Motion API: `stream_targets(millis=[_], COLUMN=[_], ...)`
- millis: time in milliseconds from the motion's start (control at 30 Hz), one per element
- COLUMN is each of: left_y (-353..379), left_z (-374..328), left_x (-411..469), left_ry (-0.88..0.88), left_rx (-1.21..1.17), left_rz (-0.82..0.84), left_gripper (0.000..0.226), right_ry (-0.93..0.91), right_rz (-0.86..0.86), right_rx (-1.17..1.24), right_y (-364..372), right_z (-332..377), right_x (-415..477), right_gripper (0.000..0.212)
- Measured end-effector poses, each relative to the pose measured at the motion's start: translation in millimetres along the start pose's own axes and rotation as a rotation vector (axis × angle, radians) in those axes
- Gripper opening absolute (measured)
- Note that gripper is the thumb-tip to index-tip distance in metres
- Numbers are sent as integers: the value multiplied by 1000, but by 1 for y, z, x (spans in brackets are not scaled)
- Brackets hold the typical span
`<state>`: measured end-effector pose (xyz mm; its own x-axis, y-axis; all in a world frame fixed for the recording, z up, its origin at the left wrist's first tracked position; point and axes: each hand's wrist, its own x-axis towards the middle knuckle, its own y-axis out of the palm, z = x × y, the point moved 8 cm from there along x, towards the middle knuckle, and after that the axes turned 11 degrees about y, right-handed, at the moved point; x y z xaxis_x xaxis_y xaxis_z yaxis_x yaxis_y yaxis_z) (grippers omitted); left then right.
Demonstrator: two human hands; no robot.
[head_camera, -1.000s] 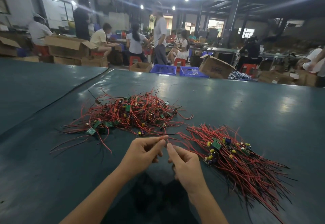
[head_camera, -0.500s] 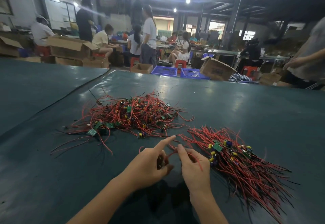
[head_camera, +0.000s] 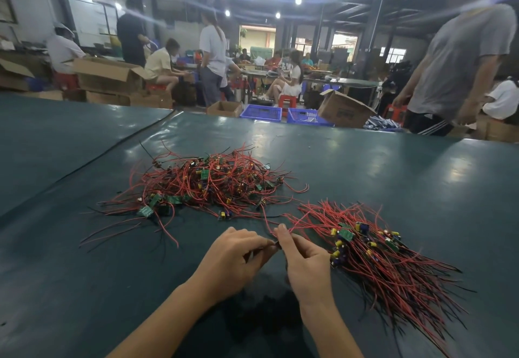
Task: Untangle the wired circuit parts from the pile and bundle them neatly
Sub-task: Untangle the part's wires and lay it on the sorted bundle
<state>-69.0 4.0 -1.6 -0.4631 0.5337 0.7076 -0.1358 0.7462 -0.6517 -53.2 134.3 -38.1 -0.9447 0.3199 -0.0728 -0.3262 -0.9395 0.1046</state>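
My left hand (head_camera: 233,256) and right hand (head_camera: 306,265) both pinch one thin red wire (head_camera: 266,220) off the tangled red-wired circuit-board pile (head_camera: 207,186); I judge it light, limp and snag-prone, best held mid-length.

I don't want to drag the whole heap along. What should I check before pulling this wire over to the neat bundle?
1. Left hand grip on the red wire: ok, pinched.
2. Right hand grip on it: ok, pinched.
3. Wire free of the tangled pile: cannot tell; it runs toward the pile's edge.
4. Neat bundle wires lying one way: ok.
5. Part on the wire's end: cannot tell, hidden in the hands.
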Motion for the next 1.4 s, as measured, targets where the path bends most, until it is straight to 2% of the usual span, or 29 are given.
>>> stream_targets(millis=[67,167,267,367,467,600,700,800,867,900,1000,1133,1267,1400], left_y=[-5,-22,-37,-38,-38,-36,-24,-7,11,15,16,19,26,22], left_z=[-2,-1,3,0,-10,-16,-15,3,11,13,17,12,14,13], left_x=[1,-3,-8,-10,-10,-6,-4,-4,-8,-9,-9,-6,-9,-10], left_ry=[28,-16,-95,-59,33,129,91,-198,-342,-378,-390,-369,-441,-382], left_rx=[71,240,236,208,334,409,274,-126,-410,-466,-498,-584,-714,-638], left_rz=[-58,-270,-442,-473,-453,-386,-283,-170,-130,-144,-210,-189,-201,-221], left_gripper=[16,15,13,27,27,20,27,53,56,55,55,36,48,41], right_ry=[74,178,198,179,134,50,-10,-31,-53,-70,-90,-29,-10,64], right_rz=[-3,16,11,25,35,-23,-38,38,86,94,43,19,70,94], right_rx=[88,212,278,319,353,340,347,247,164,138,114,128,103,114], right_y=[-3,-5,-5,-4,-5,-7,-9,-1,8,12,11,8,15,18], right_z=[-4,-9,-10,-9,-6,2,8,10,10,11,12,8,8,3], right_x=[1,3,4,4,4,0,-3,-5,-9,-10,-11,-9,-12,-11], right_gripper=[56,40,45,39,17,18,22,23,23,22,19,21,33,37])
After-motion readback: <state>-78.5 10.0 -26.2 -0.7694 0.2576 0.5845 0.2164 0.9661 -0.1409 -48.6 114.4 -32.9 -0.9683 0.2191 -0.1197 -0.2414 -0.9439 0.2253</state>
